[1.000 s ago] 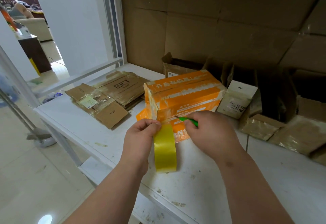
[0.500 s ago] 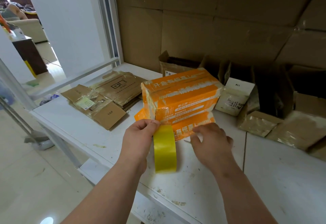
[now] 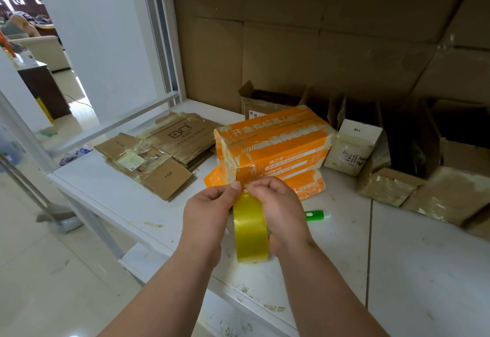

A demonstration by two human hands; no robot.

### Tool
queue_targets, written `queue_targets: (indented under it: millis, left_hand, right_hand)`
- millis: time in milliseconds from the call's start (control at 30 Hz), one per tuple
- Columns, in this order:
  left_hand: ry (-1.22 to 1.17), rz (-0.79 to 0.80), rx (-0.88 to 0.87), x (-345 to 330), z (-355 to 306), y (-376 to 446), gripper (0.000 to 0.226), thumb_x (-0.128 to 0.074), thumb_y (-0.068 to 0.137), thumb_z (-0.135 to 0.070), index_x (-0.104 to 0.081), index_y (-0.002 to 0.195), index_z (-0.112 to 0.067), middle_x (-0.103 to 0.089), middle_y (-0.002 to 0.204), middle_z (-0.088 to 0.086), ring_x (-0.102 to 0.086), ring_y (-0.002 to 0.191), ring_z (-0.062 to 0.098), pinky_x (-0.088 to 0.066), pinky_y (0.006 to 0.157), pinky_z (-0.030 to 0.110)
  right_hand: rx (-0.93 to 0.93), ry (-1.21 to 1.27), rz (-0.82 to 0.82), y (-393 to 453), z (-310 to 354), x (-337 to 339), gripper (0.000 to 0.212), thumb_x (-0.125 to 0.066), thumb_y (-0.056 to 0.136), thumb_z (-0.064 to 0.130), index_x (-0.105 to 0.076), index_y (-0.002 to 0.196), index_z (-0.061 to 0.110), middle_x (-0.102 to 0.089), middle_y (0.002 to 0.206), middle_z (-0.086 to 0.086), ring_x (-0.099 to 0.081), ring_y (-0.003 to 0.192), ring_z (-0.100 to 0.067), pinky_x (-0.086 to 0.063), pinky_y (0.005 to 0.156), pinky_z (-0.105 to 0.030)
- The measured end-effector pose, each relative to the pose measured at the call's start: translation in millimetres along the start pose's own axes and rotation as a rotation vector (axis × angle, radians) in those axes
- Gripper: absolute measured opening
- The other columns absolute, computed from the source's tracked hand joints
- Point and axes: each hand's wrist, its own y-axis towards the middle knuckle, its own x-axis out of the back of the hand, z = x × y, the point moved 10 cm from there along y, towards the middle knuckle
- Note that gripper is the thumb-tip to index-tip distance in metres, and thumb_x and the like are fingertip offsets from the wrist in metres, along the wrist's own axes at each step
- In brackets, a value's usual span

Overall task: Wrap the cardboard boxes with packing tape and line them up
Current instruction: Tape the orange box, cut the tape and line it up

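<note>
On a scuffed white shelf (image 3: 397, 270), just before the orange box (image 3: 275, 148), the left hand (image 3: 209, 217) and right hand (image 3: 281, 212) both grip the tape roll (image 3: 250, 233), pinching its top. The loose end could tear or re-stick.

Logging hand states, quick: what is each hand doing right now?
Left hand: pinching the top of the yellow roll of packing tape.
Right hand: fingers curled on the same roll.

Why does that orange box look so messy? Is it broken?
Not broken, but scruffy. The orange box has pale torn patches where its print has peeled off, mostly along its edges. It also rests tilted on another orange piece instead of flat on the white shelf.
</note>
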Motion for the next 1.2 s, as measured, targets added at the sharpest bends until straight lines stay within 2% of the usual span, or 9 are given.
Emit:
queue_targets:
  millis: [167,233,333,400,567,767,900,1067,1200]
  left_hand:
    - [0.333,-0.205,-0.438,18,-52,-5,0.048,-0.068,0.09,-0.042,-0.05,0.132,-0.027,-0.062,0.116,-0.005,-0.059,0.09,-0.007,-0.041,0.069,0.005]
    - [0.501,-0.111,-0.675,1,-79,-3,0.058,-0.065,0.089,-0.048,-0.045,0.142,-0.034,-0.045,0.135,-0.008,-0.049,0.117,-0.001,-0.039,0.09,0.013]
    - [0.771,0.055,-0.808,-29,-95,14,0.046,-0.067,0.091,-0.036,-0.059,0.136,-0.032,-0.036,0.153,0.005,-0.031,0.143,0.023,-0.031,0.113,0.037]
    - [0.911,0.112,-0.858,-40,-96,22,0.037,-0.069,0.091,-0.03,-0.066,0.128,-0.03,-0.044,0.151,0.005,-0.035,0.139,0.033,-0.032,0.114,0.048]
    - [1.075,0.107,-1.057,-36,-95,25,0.043,-0.059,0.087,-0.051,-0.071,0.122,-0.028,-0.058,0.137,0.007,-0.052,0.116,0.04,-0.04,0.098,0.046]
    - [1.047,0.288,-1.015,-32,-86,36,0.055,-0.046,0.09,-0.059,-0.057,0.137,-0.033,-0.044,0.15,0.0,-0.041,0.126,0.032,-0.053,0.091,0.051]
    - [1.068,0.371,-0.959,-29,-91,41,0.054,-0.05,0.093,-0.062,-0.051,0.14,-0.036,-0.037,0.151,-0.013,-0.035,0.132,0.024,-0.038,0.097,0.028]
    - [1.097,0.325,-1.008,-28,-104,42,0.049,-0.062,0.081,-0.053,-0.066,0.125,-0.033,-0.056,0.14,-0.007,-0.05,0.121,0.029,-0.033,0.097,0.031]
    - [1.128,0.394,-0.997,-30,-104,42,0.046,-0.072,0.084,-0.039,-0.064,0.129,-0.031,-0.052,0.144,-0.006,-0.045,0.125,0.028,-0.03,0.102,0.032]
  right_hand:
    - [0.067,-0.067,-0.021,-1,6,4,0.018,-0.064,0.09,0.015,-0.064,0.072,0.019,-0.065,0.074,0.008,-0.056,0.074,-0.01,-0.043,0.064,-0.024]
    - [0.095,-0.089,-0.009,-1,7,5,0.018,-0.064,0.09,0.015,-0.065,0.072,0.02,-0.065,0.073,0.01,-0.056,0.071,-0.007,-0.044,0.063,-0.02]
    - [0.115,-0.104,0.001,-1,7,4,0.02,-0.064,0.09,0.013,-0.065,0.072,0.021,-0.064,0.071,0.013,-0.053,0.067,-0.004,-0.042,0.059,-0.013]
    - [0.093,-0.107,-0.002,0,4,6,0.022,-0.065,0.09,0.014,-0.065,0.07,0.023,-0.065,0.075,0.01,-0.056,0.072,-0.008,-0.045,0.066,-0.022]
    - [0.053,-0.138,0.014,6,1,13,0.022,-0.064,0.093,0.028,-0.064,0.071,0.029,-0.068,0.088,0.004,-0.06,0.083,-0.018,-0.051,0.076,-0.037]
    - [-0.021,-0.042,-0.007,8,-8,18,0.011,-0.066,0.09,0.034,-0.066,0.079,0.031,-0.071,0.1,-0.008,-0.066,0.101,-0.036,-0.053,0.09,-0.059]
    - [-0.028,-0.018,0.012,8,-8,11,0.01,-0.067,0.081,0.039,-0.067,0.077,0.03,-0.071,0.1,-0.01,-0.064,0.104,-0.041,-0.052,0.089,-0.062]
    - [-0.025,-0.032,0.051,9,-8,1,0.021,-0.067,0.091,0.027,-0.066,0.07,0.03,-0.07,0.092,-0.006,-0.064,0.102,-0.041,-0.049,0.095,-0.062]
    - [-0.007,-0.042,0.045,9,-6,-2,0.021,-0.067,0.091,0.026,-0.066,0.071,0.029,-0.071,0.098,-0.008,-0.062,0.107,-0.039,-0.049,0.097,-0.058]
